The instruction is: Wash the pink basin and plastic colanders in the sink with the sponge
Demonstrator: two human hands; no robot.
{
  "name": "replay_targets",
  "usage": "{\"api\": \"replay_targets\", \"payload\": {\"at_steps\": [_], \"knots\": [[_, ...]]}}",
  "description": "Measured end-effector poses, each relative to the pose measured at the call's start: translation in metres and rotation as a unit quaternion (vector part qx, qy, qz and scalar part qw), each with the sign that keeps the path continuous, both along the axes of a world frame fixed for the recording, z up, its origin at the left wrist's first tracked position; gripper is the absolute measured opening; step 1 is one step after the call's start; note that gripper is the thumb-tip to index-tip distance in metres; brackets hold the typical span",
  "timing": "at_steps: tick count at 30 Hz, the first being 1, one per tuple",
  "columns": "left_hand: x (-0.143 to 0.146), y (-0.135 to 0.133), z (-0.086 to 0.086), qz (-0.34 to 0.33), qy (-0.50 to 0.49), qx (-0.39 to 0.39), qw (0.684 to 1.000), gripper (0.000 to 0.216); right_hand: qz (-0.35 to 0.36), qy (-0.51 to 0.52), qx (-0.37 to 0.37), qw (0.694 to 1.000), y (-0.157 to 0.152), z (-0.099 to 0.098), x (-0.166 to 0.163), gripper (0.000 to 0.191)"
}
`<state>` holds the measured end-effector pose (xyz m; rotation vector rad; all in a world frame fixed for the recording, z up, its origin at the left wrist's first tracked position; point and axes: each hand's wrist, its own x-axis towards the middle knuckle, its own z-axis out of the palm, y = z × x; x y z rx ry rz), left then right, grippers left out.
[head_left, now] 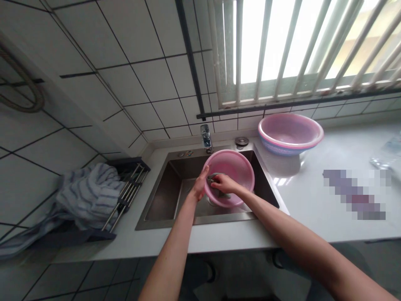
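Note:
A pink plastic colander basket [238, 167] is tilted over the steel sink [163, 196], its open side facing me. My left hand [199, 186] grips its left rim. My right hand [223, 183] is inside the basket, fingers closed on a grey cloth [216, 177] pressed against the inner wall. The faucet [205, 138] stands just behind the basket.
A second pink basin [290, 133] sits on the white counter [313, 200] to the right, under the barred window. A striped towel [90, 192] lies over a metal drying rack [127, 190] left of the sink. Some clear plastic [387, 154] lies at the far right.

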<state>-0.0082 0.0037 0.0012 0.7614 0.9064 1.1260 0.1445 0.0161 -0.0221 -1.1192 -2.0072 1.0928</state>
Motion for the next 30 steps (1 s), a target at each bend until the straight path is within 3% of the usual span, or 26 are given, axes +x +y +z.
{"api": "replay_targets", "payload": {"at_steps": [4, 7, 10, 12, 15, 17, 19, 24, 27, 30], "knots": [[0.003, -0.002, 0.004, -0.013, 0.014, -0.001, 1.000, 0.051, -0.102, 0.001, 0.054, 0.993, 0.013, 0.005, 0.011, 0.020], [0.002, -0.004, 0.008, 0.044, 0.024, 0.040, 0.998, 0.052, -0.189, -0.054, 0.060, 0.979, 0.022, 0.004, 0.025, 0.022], [-0.005, -0.003, 0.009, 0.097, 0.042, 0.066, 0.992, 0.054, -0.208, -0.146, 0.053, 0.966, 0.023, 0.000, 0.035, 0.025], [-0.009, -0.002, 0.008, 0.117, 0.059, 0.076, 0.988, 0.055, -0.159, -0.210, 0.029, 0.964, 0.018, -0.001, 0.035, 0.024], [-0.013, 0.000, 0.003, 0.118, 0.077, 0.086, 0.986, 0.055, -0.016, -0.256, 0.000, 0.966, 0.007, -0.001, 0.029, 0.014], [-0.013, 0.002, -0.002, 0.105, 0.083, 0.078, 0.988, 0.053, 0.073, -0.227, 0.014, 0.971, 0.002, 0.001, 0.021, 0.011], [-0.012, 0.003, -0.006, 0.083, 0.083, 0.057, 0.991, 0.052, 0.104, -0.160, 0.042, 0.981, 0.000, 0.003, 0.015, 0.011], [-0.007, 0.001, -0.007, -0.006, 0.065, 0.010, 0.998, 0.049, -0.043, -0.052, 0.089, 0.994, 0.013, 0.004, 0.018, 0.019], [-0.006, -0.001, -0.002, -0.023, 0.043, 0.001, 0.999, 0.053, -0.133, -0.085, 0.089, 0.983, 0.021, 0.004, 0.030, 0.025], [-0.009, -0.001, 0.002, 0.003, 0.033, 0.014, 0.999, 0.055, -0.186, -0.136, 0.085, 0.969, 0.019, 0.004, 0.037, 0.027]]}}
